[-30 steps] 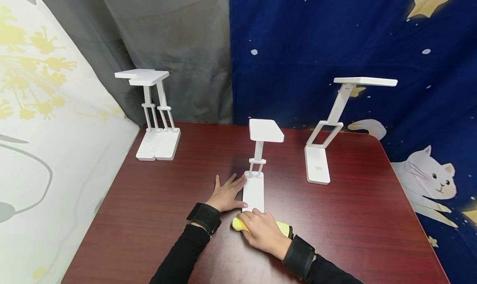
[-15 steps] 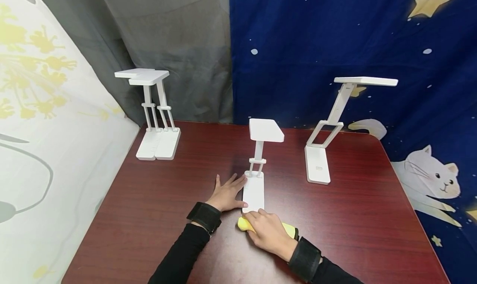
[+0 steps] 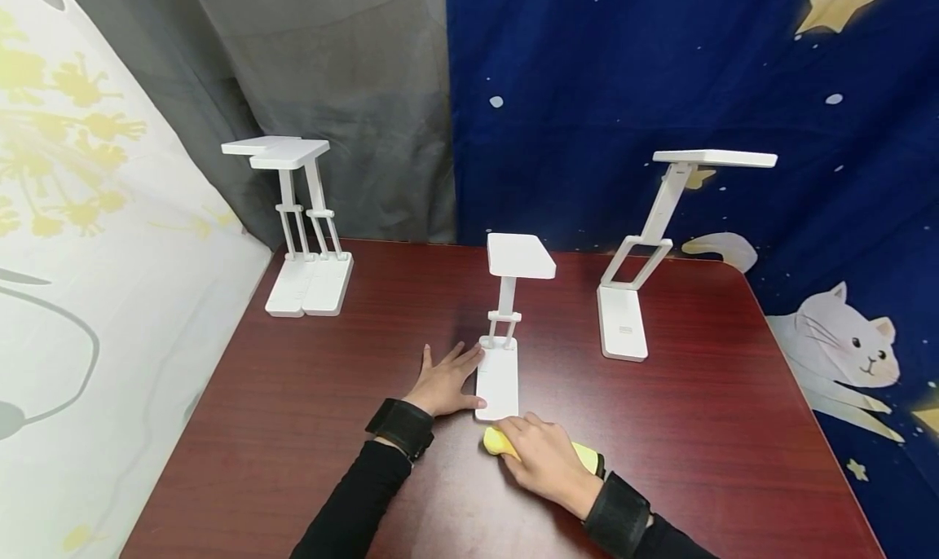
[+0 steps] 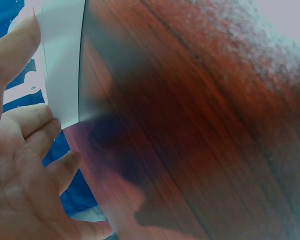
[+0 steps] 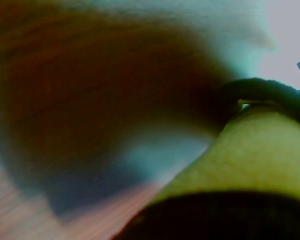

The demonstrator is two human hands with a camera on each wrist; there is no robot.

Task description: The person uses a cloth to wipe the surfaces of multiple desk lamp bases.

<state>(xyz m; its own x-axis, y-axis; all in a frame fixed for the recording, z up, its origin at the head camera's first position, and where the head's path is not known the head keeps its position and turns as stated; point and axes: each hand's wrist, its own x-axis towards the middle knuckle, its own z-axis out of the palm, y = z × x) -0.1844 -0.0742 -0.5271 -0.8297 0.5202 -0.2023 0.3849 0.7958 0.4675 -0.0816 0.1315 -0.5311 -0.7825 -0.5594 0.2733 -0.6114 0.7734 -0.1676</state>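
Note:
In the head view, a white folding desk lamp (image 3: 498,380) stands upright mid-table. My left hand (image 3: 443,386) is spread beside it, fingertips at the base's left edge and thumb on its near corner. The left wrist view shows those fingers (image 4: 32,122) against the side of the lamp base. Just in front of the base, my right hand (image 3: 546,461) grips a yellow tool (image 3: 500,442) with a rounded left end and a black right end. Its middle is hidden under the hand, and its exact kind is unclear. The right wrist view is mostly blurred.
Two more white lamps (image 3: 308,286) stand side by side at the back left. Another lamp (image 3: 622,323) stands right of the middle one. Behind the dark red table (image 3: 697,429) hang grey (image 3: 345,70) and blue (image 3: 587,54) curtains.
My right hand has slid to the right and slightly nearer with the yellow tool. My left hand and the lamps have stayed in place.

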